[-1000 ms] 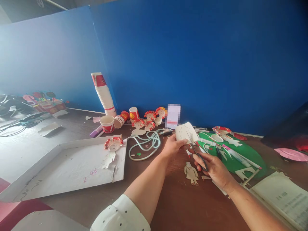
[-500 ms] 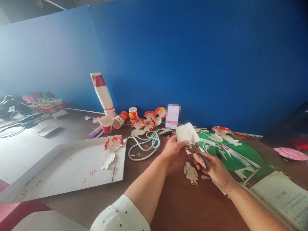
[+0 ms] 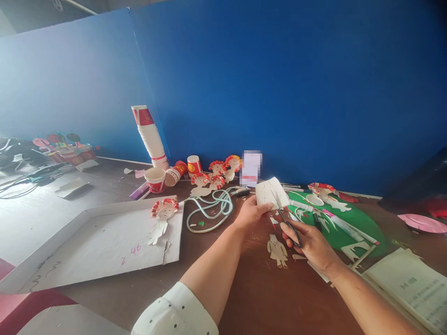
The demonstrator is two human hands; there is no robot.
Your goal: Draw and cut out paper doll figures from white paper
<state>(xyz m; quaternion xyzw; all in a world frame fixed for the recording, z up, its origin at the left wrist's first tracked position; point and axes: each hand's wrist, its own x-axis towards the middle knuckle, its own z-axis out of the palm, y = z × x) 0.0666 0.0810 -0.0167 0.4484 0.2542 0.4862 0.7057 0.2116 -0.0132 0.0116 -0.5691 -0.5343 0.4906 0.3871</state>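
White paper, scissors across its edge

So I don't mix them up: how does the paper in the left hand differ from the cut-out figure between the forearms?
The paper is held up in the left hand, with the scissors across it; the cut-out figure lies on the table.
The paper has a broad, squarish outline; the cut-out figure is trimmed to a body shape.
Both are pale with drawn lines.
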